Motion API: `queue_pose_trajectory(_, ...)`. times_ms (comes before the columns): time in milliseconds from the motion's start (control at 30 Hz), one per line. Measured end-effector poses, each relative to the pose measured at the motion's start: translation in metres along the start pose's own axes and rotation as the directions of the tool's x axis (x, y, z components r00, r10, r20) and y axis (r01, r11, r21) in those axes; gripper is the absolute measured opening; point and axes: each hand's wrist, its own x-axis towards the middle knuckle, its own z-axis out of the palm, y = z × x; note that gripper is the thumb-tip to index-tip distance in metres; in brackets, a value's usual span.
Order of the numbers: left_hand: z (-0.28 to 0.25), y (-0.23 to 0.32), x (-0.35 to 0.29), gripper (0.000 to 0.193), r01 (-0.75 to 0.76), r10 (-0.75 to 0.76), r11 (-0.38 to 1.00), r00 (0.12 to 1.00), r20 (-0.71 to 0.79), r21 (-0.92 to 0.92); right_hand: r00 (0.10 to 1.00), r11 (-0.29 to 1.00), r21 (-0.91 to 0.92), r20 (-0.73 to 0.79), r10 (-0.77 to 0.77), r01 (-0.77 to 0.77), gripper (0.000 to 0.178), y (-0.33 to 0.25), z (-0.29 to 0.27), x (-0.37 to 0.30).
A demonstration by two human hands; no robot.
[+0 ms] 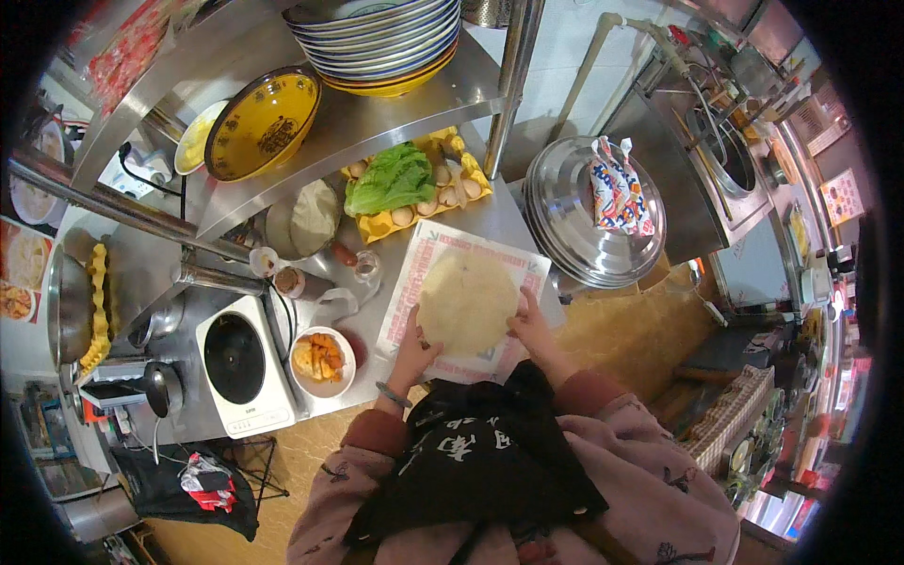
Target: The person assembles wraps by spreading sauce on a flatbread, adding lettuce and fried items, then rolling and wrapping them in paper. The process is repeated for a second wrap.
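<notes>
A round, pale flatbread (pixel 468 303) lies on a white sheet of wrapping paper with red print (pixel 403 273), at the front edge of the steel counter. At its left rim, my left hand (pixel 413 353) has index finger and thumb on the edge. Across from it, my right hand (pixel 532 331) grips the right rim in the same way. The fingers' undersides are hidden. Beyond the paper, green lettuce leaves (pixel 391 179) rest on a yellow egg tray (pixel 376 227) with several eggs. Left of the paper stands a white bowl of orange-brown food pieces (pixel 318 359).
A white electric hotplate (pixel 247 367) sits at the left, with bottles and jars (pixel 301 281) behind the bowl. A steel shelf (pixel 377 127) overhangs the counter, bearing stacked plates (pixel 377 47) and a yellow bowl (pixel 264 122). Right of the counter are large steel lids (pixel 565 226).
</notes>
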Motion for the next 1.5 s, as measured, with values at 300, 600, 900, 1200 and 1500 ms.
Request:
queue_pose_trajectory(300,-0.015,-0.036,0.028,0.076,-0.063,0.064,0.998,0.986,-0.154,0.012,0.977,0.984,0.006,-0.112,-0.179,0.181,0.066,0.04,-0.012,0.031)
queue_pose_trajectory(600,-0.014,-0.028,0.069,0.037,-0.172,0.392,0.852,0.835,-0.385,0.494,0.825,0.695,-0.617,-0.127,-0.551,0.369,0.039,0.02,-0.021,0.063)
queue_pose_trajectory(900,-0.012,-0.012,0.102,0.012,-0.223,0.392,0.86,0.864,-0.315,0.459,0.92,0.75,-0.557,0.072,-0.386,0.358,0.015,-0.009,0.004,0.103)
queue_pose_trajectory(1200,-0.004,-0.019,0.111,0.011,-0.213,0.501,0.797,0.757,-0.42,0.566,0.857,0.754,-0.475,0.001,-0.516,0.455,0.017,-0.006,0.009,0.122)
queue_pose_trajectory(1500,0.009,0.011,0.081,0.011,-0.391,0.472,0.88,0.663,-0.581,0.27,0.661,0.484,-0.627,0.067,-0.747,0.611,0.02,-0.02,0.026,0.121)
